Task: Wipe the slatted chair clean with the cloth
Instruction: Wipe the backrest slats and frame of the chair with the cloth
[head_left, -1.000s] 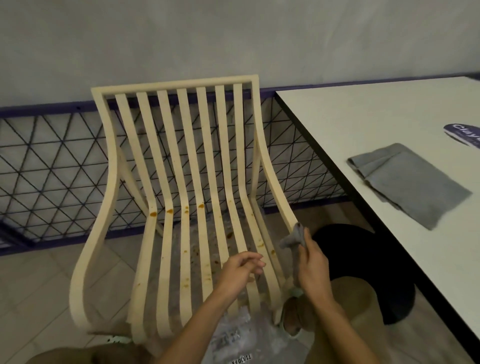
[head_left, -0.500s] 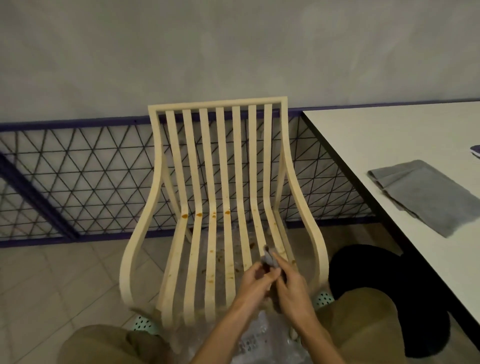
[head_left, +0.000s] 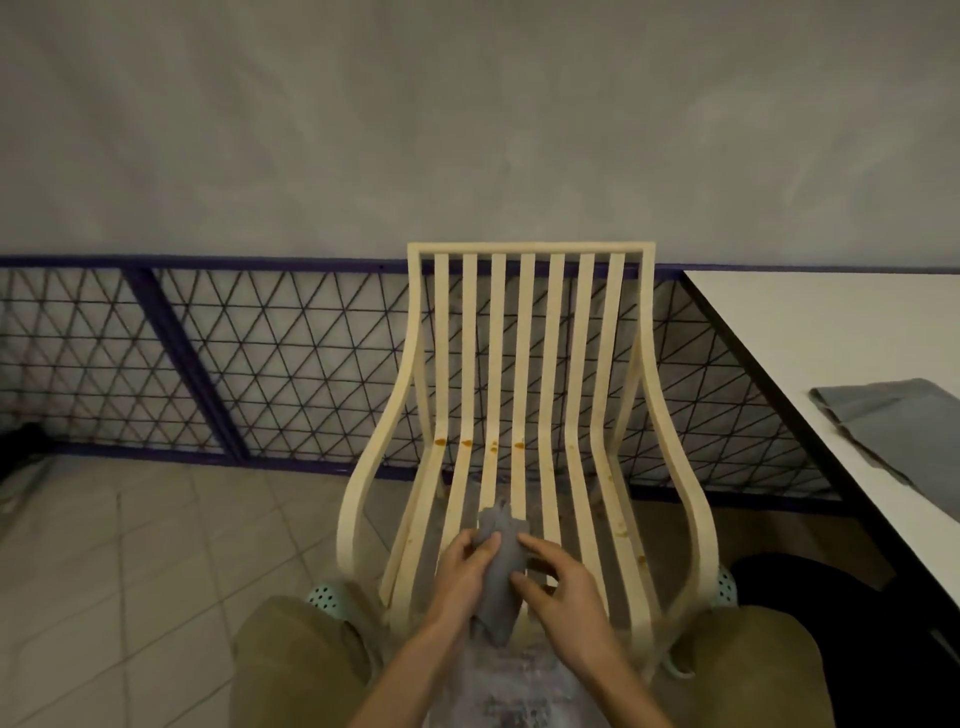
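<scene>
A cream slatted chair (head_left: 527, 332) faces me, its seat slats running toward my knees. Orange-brown stains dot the slats at the bend of the backrest and along the right seat slats. A bunched grey cloth (head_left: 500, 571) sits over the middle seat slats, held between both hands. My left hand (head_left: 465, 571) pinches its upper left side. My right hand (head_left: 558, 592) grips it from the right, fingers curled around the fabric.
A white table (head_left: 810, 332) with a dark edge stands to the right, with a second folded grey cloth (head_left: 898, 421) on it. Behind the chair runs a blue wire-mesh fence (head_left: 260, 364) against a grey wall. A black round object (head_left: 810, 582) lies under the table.
The view has swung so the chair stands centred. The cloth, earlier held only in my right hand at the chair's right side, is now at the middle slats, gripped by both hands.
</scene>
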